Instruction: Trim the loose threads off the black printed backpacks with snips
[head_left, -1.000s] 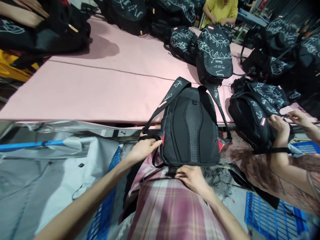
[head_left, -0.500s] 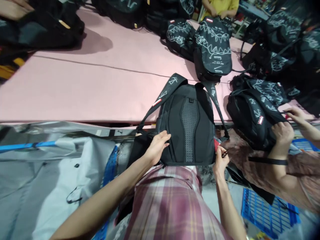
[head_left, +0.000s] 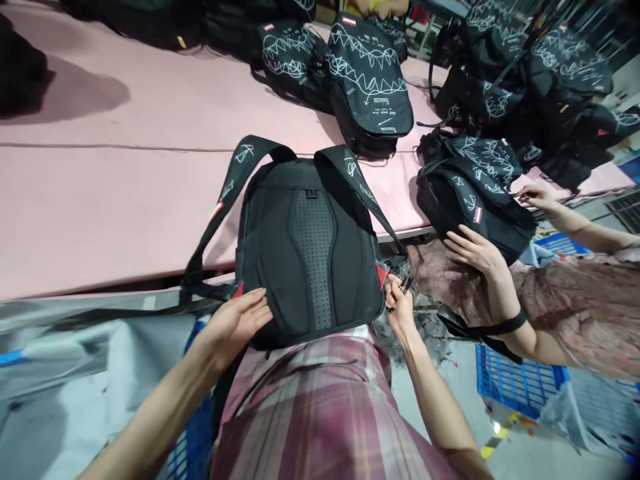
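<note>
A black backpack (head_left: 270, 247) leans against the table edge and my lap, its padded back panel facing me and both shoulder straps raised. My left hand (head_left: 243, 320) rests against its lower left side with the fingers stretched out; the thumb is hard to see. At the lower right side, my right hand (head_left: 400, 307) has its fingers closed round a small dark tool that looks like thread snips (head_left: 407, 285). A red tab (head_left: 381, 274) shows on the pack's side just above that hand. Another bit of red peeks out above my left hand.
Black backpacks with white scribbled prints, such as one backpack (head_left: 370, 80), lie along the pink table (head_left: 125, 213). To the right, a co-worker's hand (head_left: 477, 250) touches another backpack (head_left: 475, 200). Blue crates (head_left: 520, 377) stand on the floor. Grey sheeting (head_left: 125, 373) hangs at left.
The view has swung right, so the backpack sits further left and looks squarer to me. My left hand stays at its lower left side, my right at its lower right. The co-worker's near hand has opened.
</note>
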Tool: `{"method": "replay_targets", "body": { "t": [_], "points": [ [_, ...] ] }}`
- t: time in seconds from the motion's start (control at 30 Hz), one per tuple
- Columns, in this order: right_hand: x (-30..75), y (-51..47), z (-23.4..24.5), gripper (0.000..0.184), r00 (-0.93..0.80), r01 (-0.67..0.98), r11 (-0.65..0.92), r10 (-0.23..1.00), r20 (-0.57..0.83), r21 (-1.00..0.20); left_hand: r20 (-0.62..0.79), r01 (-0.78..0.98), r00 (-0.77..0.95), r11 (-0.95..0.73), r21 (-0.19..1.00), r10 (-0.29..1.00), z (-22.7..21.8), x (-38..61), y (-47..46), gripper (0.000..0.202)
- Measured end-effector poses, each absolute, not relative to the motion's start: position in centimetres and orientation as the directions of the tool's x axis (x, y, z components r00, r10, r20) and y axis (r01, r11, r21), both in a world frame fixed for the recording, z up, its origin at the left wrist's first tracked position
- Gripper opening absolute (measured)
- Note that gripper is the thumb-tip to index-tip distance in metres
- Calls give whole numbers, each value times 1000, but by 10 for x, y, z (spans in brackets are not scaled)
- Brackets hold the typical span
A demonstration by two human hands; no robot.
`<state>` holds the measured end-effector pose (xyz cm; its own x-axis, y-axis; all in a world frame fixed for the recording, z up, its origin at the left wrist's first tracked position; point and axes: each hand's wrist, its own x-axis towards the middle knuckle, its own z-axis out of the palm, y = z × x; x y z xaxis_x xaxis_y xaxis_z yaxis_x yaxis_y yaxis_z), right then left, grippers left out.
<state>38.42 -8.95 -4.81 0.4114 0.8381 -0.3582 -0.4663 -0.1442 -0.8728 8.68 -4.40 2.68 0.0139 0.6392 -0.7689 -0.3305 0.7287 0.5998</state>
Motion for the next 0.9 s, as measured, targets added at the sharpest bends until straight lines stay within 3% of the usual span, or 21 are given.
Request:
{"method": "replay_targets", "body": {
  "t": [0.2, 0.5, 0.7, 0.83, 0.9],
  "points": [
    [387, -88, -49, 33, 369, -477, -173, 851, -375, -862, -737, -464, 51, 670, 580, 674, 18, 92, -32, 21],
    [389, -83, -49, 33, 329, -421, -244, 857, -397, -874, -779, -434, -75, 683, 587, 622, 15, 105, -23, 30],
    [387, -77, -50, 28, 327, -361, -308, 842, -429, -880, -752, -466, -73, 644, 606, 655, 5, 106, -27, 24],
    [390, -75, -46, 27, 347, -333, -307, 839, -418, -892, -793, -468, 15, 705, 533, 609, 0, 96, -26, 14],
    [397, -73, -35, 26, 441, -230, -249, 835, -328, -941, -785, -348, 89, 758, 552, 613, -1, 81, -25, 14]
  ]
}}
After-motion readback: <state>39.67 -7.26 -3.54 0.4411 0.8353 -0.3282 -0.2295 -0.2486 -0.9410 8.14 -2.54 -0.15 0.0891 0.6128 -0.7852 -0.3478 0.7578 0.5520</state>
